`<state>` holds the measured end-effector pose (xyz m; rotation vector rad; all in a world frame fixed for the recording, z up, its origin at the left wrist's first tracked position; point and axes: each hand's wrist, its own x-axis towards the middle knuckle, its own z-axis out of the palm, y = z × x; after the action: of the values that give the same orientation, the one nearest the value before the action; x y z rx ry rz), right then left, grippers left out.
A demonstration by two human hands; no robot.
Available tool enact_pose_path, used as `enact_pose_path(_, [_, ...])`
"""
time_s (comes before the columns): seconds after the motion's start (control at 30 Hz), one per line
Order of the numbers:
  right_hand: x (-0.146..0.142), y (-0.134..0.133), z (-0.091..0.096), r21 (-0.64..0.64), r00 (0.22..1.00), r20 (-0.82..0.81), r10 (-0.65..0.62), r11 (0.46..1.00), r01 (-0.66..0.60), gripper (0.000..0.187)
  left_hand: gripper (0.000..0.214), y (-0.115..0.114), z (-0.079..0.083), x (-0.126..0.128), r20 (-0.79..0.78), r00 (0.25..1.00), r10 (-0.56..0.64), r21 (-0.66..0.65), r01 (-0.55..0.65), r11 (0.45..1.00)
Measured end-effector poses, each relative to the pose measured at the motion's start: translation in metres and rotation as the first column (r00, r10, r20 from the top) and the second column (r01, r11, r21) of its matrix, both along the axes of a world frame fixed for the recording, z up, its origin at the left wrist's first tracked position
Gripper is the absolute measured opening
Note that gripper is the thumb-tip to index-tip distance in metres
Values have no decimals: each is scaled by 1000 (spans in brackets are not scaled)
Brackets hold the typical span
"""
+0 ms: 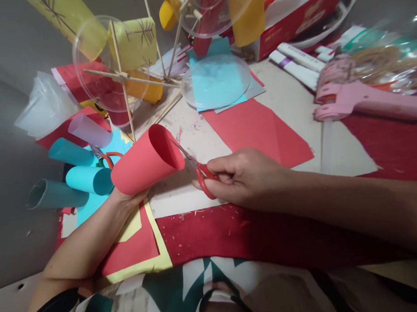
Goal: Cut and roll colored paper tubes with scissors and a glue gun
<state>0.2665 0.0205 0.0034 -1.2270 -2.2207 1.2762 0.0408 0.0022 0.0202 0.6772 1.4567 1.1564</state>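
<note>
A red paper tube [138,165] rests tilted in my left hand [135,197], its open end facing right. Most of that hand's fingers are hidden behind the tube. My right hand [240,175] grips a pair of scissors with red handles [204,177], the thumb and fingers at the loops. The scissor blades point up and left, with their tips at the rim of the tube's open end. A thin red paper sliver [180,135] shows just beside the rim. Behind my right hand lies a sheet of red paper [259,129].
Blue paper tubes [90,179] and a lilac tube [89,130] lie at left near orange-handled pliers [106,157]. A stick frame [120,76] with clear discs stands behind. At right are a pink glue gun [364,99] and white markers [295,66].
</note>
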Motion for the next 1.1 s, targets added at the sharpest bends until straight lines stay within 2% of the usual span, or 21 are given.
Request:
enact_pose_path(0.13, [0, 0, -1, 15, 1000, -19, 21, 1000, -20, 40, 28, 0, 7, 4, 30, 995, -97, 42, 95, 995])
enact_pose_path(0.27, [0, 0, 0, 8, 1000, 5, 21, 1000, -21, 39, 20, 2, 1, -2, 72, 986, -147, 100, 140, 985])
enact_pose_path(0.4, [1, 0, -3, 28, 1000, -7, 30, 999, -30, 41, 22, 4, -3, -8, 85, 974, -208, 85, 201, 976])
enact_pose_path(0.57, [1, 0, -4, 60, 999, -53, 14, 998, -11, 42, 22, 4, -6, -9, 104, 984, -141, 13, 141, 990])
enact_pose_path(0.77, [-1, -3, 2, -17, 1000, -7, 5, 1000, -5, 38, 24, 3, -8, -11, 137, 964, -229, 119, 214, 970])
enact_pose_path(0.87, [-1, -4, 4, -42, 999, -32, 1, 999, -3, 38, 24, 3, -9, -13, 152, 963, -223, 140, 203, 969])
enact_pose_path(1.1, [1, -3, 3, -9, 998, -61, -3, 1000, 2, 37, 26, 2, -8, -10, 155, 965, -209, 122, 192, 974])
